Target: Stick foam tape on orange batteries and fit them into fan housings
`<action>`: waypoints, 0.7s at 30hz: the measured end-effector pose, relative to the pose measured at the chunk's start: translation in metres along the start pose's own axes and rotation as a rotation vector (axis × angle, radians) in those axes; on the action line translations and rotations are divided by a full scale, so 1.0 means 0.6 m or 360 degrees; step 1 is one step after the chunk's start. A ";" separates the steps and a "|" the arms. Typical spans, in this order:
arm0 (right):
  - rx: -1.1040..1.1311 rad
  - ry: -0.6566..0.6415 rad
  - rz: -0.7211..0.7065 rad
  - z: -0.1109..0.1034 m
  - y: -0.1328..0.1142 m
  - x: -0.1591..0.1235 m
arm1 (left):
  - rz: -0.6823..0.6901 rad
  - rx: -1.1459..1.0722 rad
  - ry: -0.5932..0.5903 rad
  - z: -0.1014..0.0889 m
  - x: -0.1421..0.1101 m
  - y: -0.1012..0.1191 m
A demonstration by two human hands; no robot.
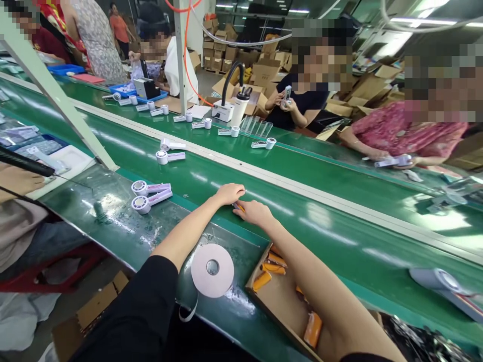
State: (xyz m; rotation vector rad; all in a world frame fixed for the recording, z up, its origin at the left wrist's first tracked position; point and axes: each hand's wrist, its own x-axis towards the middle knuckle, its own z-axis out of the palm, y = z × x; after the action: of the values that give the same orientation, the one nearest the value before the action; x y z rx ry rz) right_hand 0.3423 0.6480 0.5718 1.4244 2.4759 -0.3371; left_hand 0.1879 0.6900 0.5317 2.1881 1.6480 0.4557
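Likely light and firm, the slim orange piece suits side-holding; the right hand pinches it, left hand grip unclear.

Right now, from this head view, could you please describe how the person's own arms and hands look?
The left hand and right hand wear no gloves, and no watch is visible. The left sleeve is plain black and ends around the elbow. Of the right sleeve, only a black edge shows at the bottom.
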 end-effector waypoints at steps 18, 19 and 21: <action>0.2105 0.0266 0.0035 0.150 -0.026 -0.480 | 0.0817 0.0398 0.0157 -0.063 -0.489 0.046; 0.2221 0.0171 -0.0035 0.156 -0.051 -0.468 | 0.0842 0.0371 0.0315 -0.064 -0.483 0.062; 0.2306 0.0092 -0.0239 0.163 -0.098 -0.446 | 0.0902 0.0296 0.0532 -0.066 -0.476 0.091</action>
State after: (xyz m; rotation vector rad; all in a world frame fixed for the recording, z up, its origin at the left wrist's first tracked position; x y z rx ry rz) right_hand 0.4312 0.3709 0.5749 1.5084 2.2606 -2.4532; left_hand 0.1399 0.4046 0.5811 2.8452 1.2220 0.8911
